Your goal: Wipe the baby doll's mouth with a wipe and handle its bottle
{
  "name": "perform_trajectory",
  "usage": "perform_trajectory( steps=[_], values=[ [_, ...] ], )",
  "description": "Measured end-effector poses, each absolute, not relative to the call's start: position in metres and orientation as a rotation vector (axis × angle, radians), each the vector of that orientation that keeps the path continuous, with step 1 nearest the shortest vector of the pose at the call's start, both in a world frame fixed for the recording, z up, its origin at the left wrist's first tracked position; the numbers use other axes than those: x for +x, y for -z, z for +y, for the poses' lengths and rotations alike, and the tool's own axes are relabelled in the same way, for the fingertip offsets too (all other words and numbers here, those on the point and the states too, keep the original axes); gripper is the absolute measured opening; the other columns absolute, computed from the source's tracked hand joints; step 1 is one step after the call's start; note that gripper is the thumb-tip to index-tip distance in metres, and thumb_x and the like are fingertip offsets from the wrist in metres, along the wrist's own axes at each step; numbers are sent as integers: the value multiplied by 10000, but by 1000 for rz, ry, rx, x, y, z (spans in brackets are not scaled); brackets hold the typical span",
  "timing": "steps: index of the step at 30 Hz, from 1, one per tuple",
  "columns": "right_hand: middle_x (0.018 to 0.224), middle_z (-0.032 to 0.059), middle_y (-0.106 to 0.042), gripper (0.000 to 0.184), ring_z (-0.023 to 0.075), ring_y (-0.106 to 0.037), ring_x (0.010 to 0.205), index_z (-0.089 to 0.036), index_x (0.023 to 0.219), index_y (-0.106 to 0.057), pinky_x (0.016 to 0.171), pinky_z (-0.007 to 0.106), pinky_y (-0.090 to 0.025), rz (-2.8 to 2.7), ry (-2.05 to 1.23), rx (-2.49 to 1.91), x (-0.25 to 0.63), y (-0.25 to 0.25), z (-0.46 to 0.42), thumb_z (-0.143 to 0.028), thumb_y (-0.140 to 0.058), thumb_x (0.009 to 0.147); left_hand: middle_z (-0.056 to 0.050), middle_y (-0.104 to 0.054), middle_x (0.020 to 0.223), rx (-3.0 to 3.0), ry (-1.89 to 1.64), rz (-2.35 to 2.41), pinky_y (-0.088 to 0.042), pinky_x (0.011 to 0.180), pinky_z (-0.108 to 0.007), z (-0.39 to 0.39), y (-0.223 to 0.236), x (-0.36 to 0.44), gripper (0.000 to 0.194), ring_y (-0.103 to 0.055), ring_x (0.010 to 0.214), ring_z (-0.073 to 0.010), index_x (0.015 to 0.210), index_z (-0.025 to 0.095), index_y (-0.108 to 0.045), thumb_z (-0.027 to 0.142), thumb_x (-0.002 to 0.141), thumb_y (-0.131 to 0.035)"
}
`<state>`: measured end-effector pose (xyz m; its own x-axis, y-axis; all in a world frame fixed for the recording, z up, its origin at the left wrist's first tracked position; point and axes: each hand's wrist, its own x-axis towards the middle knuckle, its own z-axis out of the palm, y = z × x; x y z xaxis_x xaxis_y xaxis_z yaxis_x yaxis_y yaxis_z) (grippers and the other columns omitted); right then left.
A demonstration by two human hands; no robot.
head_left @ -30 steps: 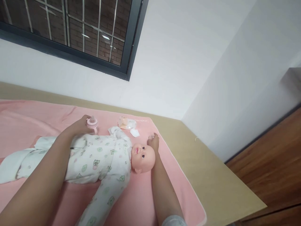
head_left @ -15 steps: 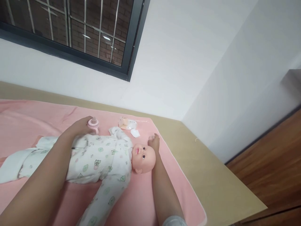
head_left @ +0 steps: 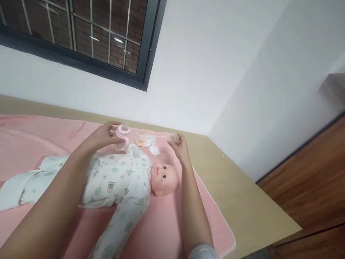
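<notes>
My left hand (head_left: 104,136) is closed round a baby bottle (head_left: 123,133) with a pink collar and a clear teat on top, held above the doll's raised sleeve. In my right hand (head_left: 182,148) is a clear bottle cap (head_left: 174,137), gripped between thumb and fingers above the blanket. Between and below my forearms a baby doll (head_left: 164,180) lies on its back, in a white suit printed with small green figures. A soft wipes packet (head_left: 145,140) and a folded white wipe (head_left: 154,150) lie between my two hands.
Beneath the doll is a pink blanket (head_left: 215,226) spread on a tan tabletop (head_left: 250,208). A white wall (head_left: 194,72) with a barred window (head_left: 142,46) rises behind. At the right stands a wooden panel (head_left: 318,169).
The baby bottle has come up and to the right in my left hand. My right hand has risen from beside the doll's head, and the clear cap now shows plainly in it.
</notes>
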<state>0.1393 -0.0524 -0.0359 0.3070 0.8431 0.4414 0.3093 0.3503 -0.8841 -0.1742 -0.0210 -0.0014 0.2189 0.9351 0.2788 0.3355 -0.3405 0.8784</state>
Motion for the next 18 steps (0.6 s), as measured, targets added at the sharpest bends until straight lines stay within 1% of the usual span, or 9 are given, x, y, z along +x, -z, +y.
perform_trajectory(
  steps=[3, 7, 11, 15, 18],
  values=[
    [1218, 90, -588, 598, 180, -621, 1059, -218, 1162, -479, 936, 340, -502, -1321, -575, -1007, 107, 3, -75, -410, -736, 658, -85, -600, 1210, 1833, -1066, 1096, -526, 902, -358, -35, -8, -156, 795, -602, 1094, -271, 1291, 198, -462, 375, 589, -790],
    [1275, 85, -553, 646, 181, -592, 1126, -245, 1235, -443, 986, 344, -488, -1362, -542, -847, 72, -18, -102, -420, -739, 688, -84, -604, 1195, 1990, -1052, 1036, -487, 956, -413, -54, -14, -133, 752, -587, 1113, -284, 1273, 221, -476, 385, 594, -754],
    [1272, 67, -553, 627, 190, -573, 1153, -265, 1262, -454, 1022, 367, -473, -1436, -499, -874, 58, -21, -115, -404, -728, 716, -87, -625, 1182, 2115, -1005, 1012, -467, 953, -449, -73, -19, -118, 695, -583, 1116, -305, 1246, 225, -473, 375, 608, -706],
    [1263, 44, -555, 578, 198, -558, 1168, -277, 1267, -481, 1054, 403, -450, -1533, -479, -959, 55, -18, -116, -356, -703, 739, -80, -618, 1211, 2140, -997, 1022, -463, 945, -429, -80, -23, -114, 679, -573, 1139, -292, 1254, 243, -469, 369, 622, -683],
    [1281, 46, -535, 589, 200, -552, 1166, -277, 1285, -465, 1041, 416, -458, -1574, -496, -989, 52, -14, -114, -335, -688, 743, -77, -635, 1172, 2151, -1021, 1043, -470, 925, -417, -80, -23, -115, 668, -585, 1120, -296, 1246, 240, -471, 399, 629, -674]
  ],
)
